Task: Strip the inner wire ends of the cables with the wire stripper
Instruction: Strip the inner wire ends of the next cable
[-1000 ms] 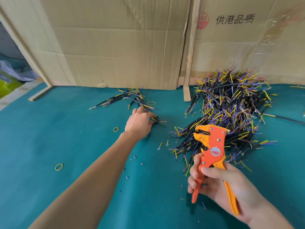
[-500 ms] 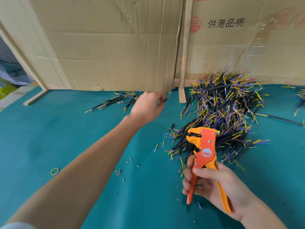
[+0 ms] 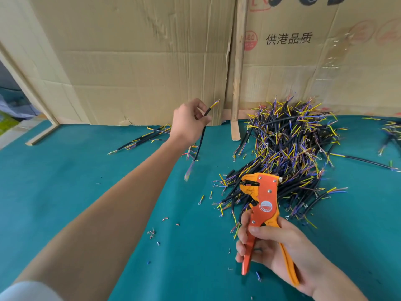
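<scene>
My left hand (image 3: 188, 121) is raised above the teal table and pinches a short black cable (image 3: 201, 137). Yellow and purple inner wires fan out at the cable's top end, and its lower end hangs blurred near the table. My right hand (image 3: 280, 248) grips the handles of the orange wire stripper (image 3: 263, 205), held upright with its jaws pointing left and nothing between them. A big pile of black cables (image 3: 286, 153) with yellow, blue and purple wire ends lies behind the stripper.
A small group of cables (image 3: 143, 139) lies at the back left of the teal table (image 3: 65, 181). Cardboard sheets (image 3: 138, 61) and a wooden strip (image 3: 237, 68) stand along the back. Insulation scraps (image 3: 152, 232) dot the cloth. More cables (image 3: 390, 133) lie far right.
My left hand has lifted off the small cable group and risen to the right with one cable pinched in it. The stripper has stayed about where it was in my right hand.
</scene>
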A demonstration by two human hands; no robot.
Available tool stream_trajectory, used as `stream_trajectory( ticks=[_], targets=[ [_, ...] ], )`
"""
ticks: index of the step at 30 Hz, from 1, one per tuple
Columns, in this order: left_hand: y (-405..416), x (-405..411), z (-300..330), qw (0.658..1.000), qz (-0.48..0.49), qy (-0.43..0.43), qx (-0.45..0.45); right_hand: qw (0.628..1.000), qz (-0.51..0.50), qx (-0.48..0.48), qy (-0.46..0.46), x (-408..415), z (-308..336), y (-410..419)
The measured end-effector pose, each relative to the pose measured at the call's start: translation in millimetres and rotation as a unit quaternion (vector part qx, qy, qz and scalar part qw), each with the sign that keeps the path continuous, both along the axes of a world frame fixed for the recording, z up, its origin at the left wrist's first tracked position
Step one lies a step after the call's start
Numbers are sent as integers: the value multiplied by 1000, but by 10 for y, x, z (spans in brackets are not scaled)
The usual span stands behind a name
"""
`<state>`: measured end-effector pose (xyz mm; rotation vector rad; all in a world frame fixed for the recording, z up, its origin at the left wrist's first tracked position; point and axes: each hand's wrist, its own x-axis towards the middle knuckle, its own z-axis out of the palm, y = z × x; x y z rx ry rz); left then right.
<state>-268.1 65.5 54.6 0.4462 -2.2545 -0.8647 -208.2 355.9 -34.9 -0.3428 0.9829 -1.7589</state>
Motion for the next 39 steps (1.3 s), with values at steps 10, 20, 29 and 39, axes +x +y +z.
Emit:
stream_trajectory(
  ticks=[10,20,29,39],
  targets=[
    [-85,23,5,996,11,-24,86,1000,1,2,-1,-6,-8,-4],
    [782,615,-462,954,-80,59,284,1000,-23,-1,-5,-49,-38,15],
    [1406,1001,-1053,904,-37,59,423,999,-50,5,11,-83,-32,24],
    [1412,1126,-1130,890,-120,36,438,995,-97,-8,20,-115,-73,20]
  ],
)
